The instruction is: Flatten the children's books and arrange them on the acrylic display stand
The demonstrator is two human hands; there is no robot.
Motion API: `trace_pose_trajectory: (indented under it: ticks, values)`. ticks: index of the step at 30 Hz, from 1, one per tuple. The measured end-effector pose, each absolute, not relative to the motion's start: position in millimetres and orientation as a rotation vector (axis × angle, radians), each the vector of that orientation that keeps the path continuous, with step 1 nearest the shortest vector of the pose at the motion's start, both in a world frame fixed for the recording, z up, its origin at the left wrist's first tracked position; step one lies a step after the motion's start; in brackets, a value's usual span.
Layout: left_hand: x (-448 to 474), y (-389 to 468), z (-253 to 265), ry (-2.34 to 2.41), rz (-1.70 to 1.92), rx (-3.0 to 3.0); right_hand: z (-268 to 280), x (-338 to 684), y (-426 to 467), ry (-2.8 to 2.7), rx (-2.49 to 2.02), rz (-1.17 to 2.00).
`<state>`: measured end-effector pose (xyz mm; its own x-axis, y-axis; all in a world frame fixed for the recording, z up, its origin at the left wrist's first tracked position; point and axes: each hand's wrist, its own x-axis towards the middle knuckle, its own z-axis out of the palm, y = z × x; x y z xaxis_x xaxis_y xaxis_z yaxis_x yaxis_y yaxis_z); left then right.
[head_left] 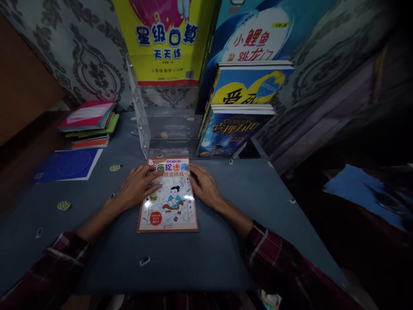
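A thin picture book lies face up on the blue-grey tablecloth, its glossy cover showing a seated cartoon figure and a brown border. My left hand rests over its upper left side, with fingers stretched across the cover and the thumb apart. At the upper right edge, my right hand touches the book with its fingers extended and slightly bent; some fingertips are hard to make out. Just behind the book stands a clear acrylic book rack, with its front tiers bare on the left side.
Upright in the rack are a tall yellow-green workbook, a teal book, a blue-and-yellow book and a dark blue book. A stack of books and a blue booklet lie left. The table's right edge drops into shadow.
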<state>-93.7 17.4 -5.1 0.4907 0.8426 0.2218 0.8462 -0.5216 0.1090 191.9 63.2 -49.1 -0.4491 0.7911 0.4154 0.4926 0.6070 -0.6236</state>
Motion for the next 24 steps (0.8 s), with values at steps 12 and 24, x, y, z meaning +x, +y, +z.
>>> trace_pose_trajectory:
  ticks: [12,24]
  values:
    - [-77,24,-3,-1.480,-0.371,-2.753,-51,193,64,-2.007,-1.033,0.604]
    - [-53,29,-9,-1.402,-0.471,-2.852,-47,193,64,-1.986,-1.041,0.655]
